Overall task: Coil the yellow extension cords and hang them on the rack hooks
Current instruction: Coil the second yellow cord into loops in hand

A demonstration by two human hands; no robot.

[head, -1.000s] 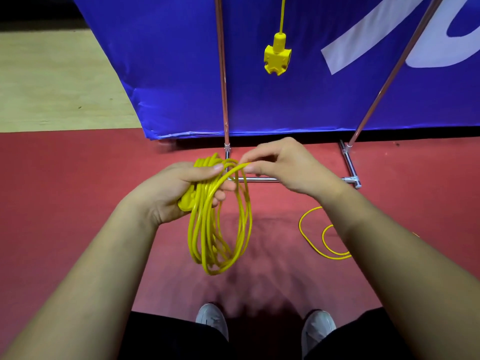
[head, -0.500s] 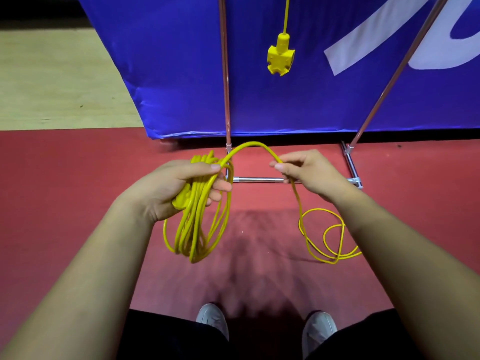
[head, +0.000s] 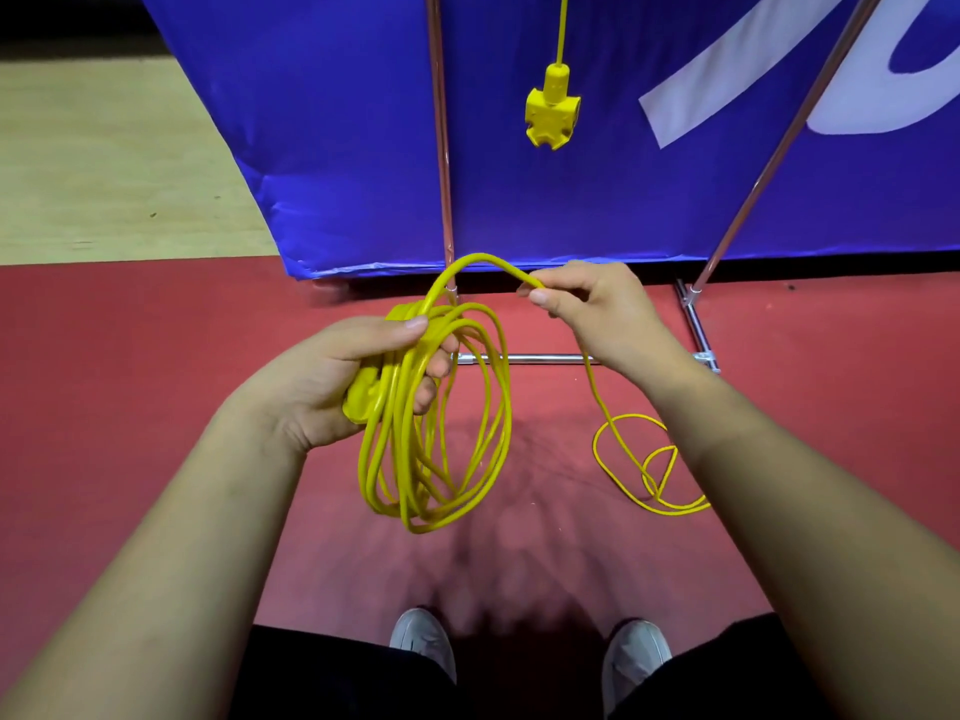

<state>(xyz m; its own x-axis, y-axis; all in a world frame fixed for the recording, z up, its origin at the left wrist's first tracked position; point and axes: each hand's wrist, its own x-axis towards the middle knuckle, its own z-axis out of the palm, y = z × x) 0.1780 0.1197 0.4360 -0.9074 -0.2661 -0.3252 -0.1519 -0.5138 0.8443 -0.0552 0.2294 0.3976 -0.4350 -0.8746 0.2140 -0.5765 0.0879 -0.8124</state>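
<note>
**A:** How are the hands set?

**B:** The left hand [head: 337, 376] is turned palm up, thumb laid across the top and fingers curled round the upper part of the coil [head: 431, 459]. A yellow plug body [head: 363, 402] sits in the palm, under the loops. The right hand [head: 597, 314] is higher and a little farther out, knuckles up, pinching a single strand between thumb and forefinger.

**A:** And the cord itself?

**B:** It is a yellow extension cord. Several uneven loops hang from the left hand, off the floor, above and in front of the person's grey shoes [head: 423, 641]. One strand arches up out of the left grip and over to the right-hand pinch. Below the right hand it drops to the loose tail [head: 639, 459], which lies in a couple of slack loops on the red floor [head: 156, 381], partly hidden behind the right forearm.

**A:** What stands beyond?

**B:** The rack's metal base bar [head: 530, 359] lies on the floor just behind the hands, with its poles [head: 439, 122] rising before a blue banner [head: 337, 122]. A second yellow cord hangs between the poles, ending in a three-way socket [head: 552, 114].
</note>
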